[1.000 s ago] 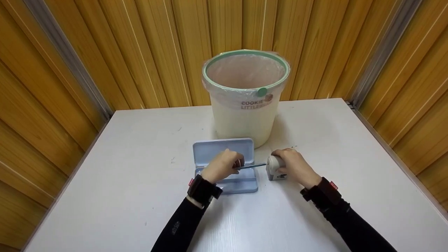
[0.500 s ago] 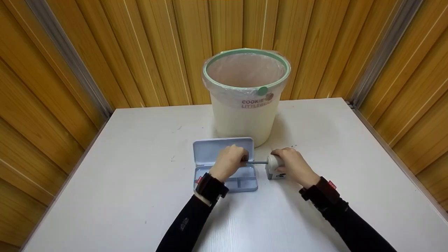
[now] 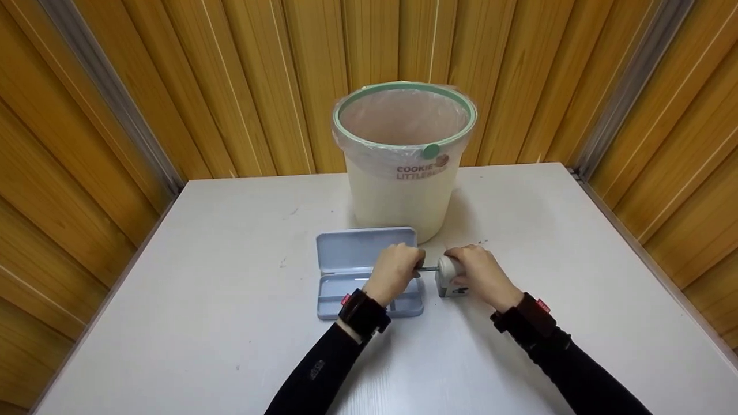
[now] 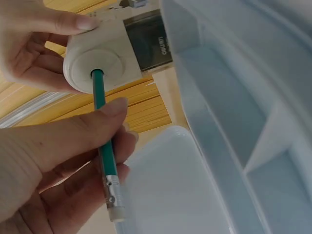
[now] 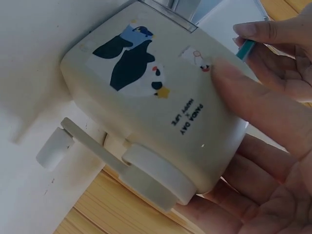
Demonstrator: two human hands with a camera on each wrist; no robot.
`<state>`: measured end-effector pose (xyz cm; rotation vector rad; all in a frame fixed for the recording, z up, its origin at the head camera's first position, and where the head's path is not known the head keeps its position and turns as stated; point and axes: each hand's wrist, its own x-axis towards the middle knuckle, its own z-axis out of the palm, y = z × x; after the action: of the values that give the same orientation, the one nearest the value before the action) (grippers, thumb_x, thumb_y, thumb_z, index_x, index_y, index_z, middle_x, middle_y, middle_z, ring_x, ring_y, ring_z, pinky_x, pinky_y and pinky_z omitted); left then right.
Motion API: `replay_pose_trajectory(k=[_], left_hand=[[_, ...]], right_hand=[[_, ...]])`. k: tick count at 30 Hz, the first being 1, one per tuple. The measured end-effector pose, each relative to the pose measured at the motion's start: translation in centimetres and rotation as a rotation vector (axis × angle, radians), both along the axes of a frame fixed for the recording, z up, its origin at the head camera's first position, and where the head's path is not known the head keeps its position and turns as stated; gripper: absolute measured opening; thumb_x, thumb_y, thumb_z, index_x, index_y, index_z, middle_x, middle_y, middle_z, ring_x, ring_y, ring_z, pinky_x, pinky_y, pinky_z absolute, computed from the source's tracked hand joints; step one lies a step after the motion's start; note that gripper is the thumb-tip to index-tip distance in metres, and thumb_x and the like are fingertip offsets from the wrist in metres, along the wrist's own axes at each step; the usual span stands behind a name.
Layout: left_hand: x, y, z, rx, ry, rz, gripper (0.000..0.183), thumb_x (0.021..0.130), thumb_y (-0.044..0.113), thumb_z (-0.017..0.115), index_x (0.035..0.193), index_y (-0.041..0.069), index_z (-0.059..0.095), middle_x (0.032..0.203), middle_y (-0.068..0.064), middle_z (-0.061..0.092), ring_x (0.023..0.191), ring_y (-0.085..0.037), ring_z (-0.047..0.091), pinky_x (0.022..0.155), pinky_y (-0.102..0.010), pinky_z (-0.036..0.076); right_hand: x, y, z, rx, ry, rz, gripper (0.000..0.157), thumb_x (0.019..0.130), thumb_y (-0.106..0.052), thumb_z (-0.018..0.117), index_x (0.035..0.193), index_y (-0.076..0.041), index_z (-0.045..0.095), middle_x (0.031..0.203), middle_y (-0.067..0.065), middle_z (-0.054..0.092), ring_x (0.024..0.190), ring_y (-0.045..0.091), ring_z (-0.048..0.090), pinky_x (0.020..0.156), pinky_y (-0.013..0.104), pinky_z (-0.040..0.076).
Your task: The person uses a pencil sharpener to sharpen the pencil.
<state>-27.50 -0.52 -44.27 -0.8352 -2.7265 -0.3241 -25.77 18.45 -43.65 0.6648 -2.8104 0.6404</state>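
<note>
My left hand (image 3: pixel 393 271) pinches a green pencil (image 4: pixel 109 161) with a white eraser and a metal band at its end. The pencil's other end sits inside the round hole of a cream crank pencil sharpener (image 5: pixel 161 87), so its tip is hidden. Fingers and thumb of my right hand (image 3: pixel 483 275) grip the sharpener from above and the right as it stands on the table. A panda picture covers one side of it, and its crank handle (image 5: pixel 97 151) shows at the back. Below and behind my left hand lies an open blue pencil case (image 3: pixel 346 251) with divided compartments.
Behind the pencil case stands a cream trash bin (image 3: pixel 398 202) with a green rim and a clear liner. Wood-patterned panels (image 3: pixel 259 86) wall in the white table (image 3: pixel 230 276) at the back and sides.
My left hand has moved right with the pencil, sliding it further into the sharpener, so less of it shows between the hands. The right hand and sharpener stay nearly in place.
</note>
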Motion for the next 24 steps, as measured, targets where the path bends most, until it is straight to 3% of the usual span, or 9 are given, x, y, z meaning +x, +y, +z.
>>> replay_pose_trajectory(k=[8, 12, 17, 20, 24], left_hand=[[0.1, -0.1, 0.0, 0.001, -0.009, 0.002, 0.013, 0.075, 0.019, 0.083, 0.081, 0.016, 0.072, 0.077, 0.004, 0.073, 0.070, -0.018, 0.069, 0.059, -0.029, 0.054], [0.3, -0.1, 0.1, -0.013, -0.037, 0.002, 0.022, 0.074, 0.013, 0.084, 0.093, 0.015, 0.072, 0.086, 0.001, 0.075, 0.075, -0.020, 0.070, 0.061, -0.030, 0.056], [0.7, 0.4, 0.3, -0.068, -0.053, -0.009, 0.066, 0.069, 0.020, 0.088, 0.129, 0.011, 0.061, 0.122, -0.005, 0.068, 0.109, -0.023, 0.065, 0.083, -0.034, 0.058], [1.0, 1.3, 0.1, -0.085, -0.042, -0.036, 0.085, 0.071, 0.036, 0.087, 0.141, 0.007, 0.049, 0.139, -0.008, 0.057, 0.127, -0.023, 0.055, 0.101, -0.035, 0.051], [1.5, 3.0, -0.5, -0.092, 0.006, -0.085, 0.084, 0.078, 0.040, 0.081, 0.144, 0.005, 0.045, 0.144, -0.009, 0.054, 0.131, -0.022, 0.054, 0.109, -0.033, 0.045]], right_hand=[[-0.1, 0.1, 0.2, 0.001, -0.035, -0.010, 0.045, 0.066, 0.005, 0.084, 0.108, 0.006, 0.068, 0.102, 0.021, 0.071, 0.095, 0.038, 0.065, 0.087, 0.053, 0.053], [0.0, 0.4, 0.2, -0.002, -0.069, 0.003, 0.048, 0.068, 0.003, 0.084, 0.112, 0.006, 0.066, 0.106, 0.021, 0.070, 0.098, 0.039, 0.064, 0.088, 0.053, 0.052], [0.0, 1.8, 0.5, 0.006, -0.046, 0.065, 0.075, 0.063, 0.003, 0.087, 0.131, 0.003, 0.054, 0.122, 0.025, 0.065, 0.110, 0.045, 0.060, 0.093, 0.057, 0.050], [0.0, 3.1, 0.5, 0.018, -0.059, 0.031, 0.090, 0.059, 0.003, 0.089, 0.139, 0.002, 0.047, 0.124, 0.029, 0.062, 0.113, 0.049, 0.057, 0.092, 0.061, 0.049], [-0.4, 4.5, -0.1, 0.033, -0.133, -0.043, 0.081, 0.063, 0.000, 0.088, 0.132, 0.007, 0.048, 0.111, 0.030, 0.066, 0.102, 0.047, 0.062, 0.084, 0.059, 0.052]])
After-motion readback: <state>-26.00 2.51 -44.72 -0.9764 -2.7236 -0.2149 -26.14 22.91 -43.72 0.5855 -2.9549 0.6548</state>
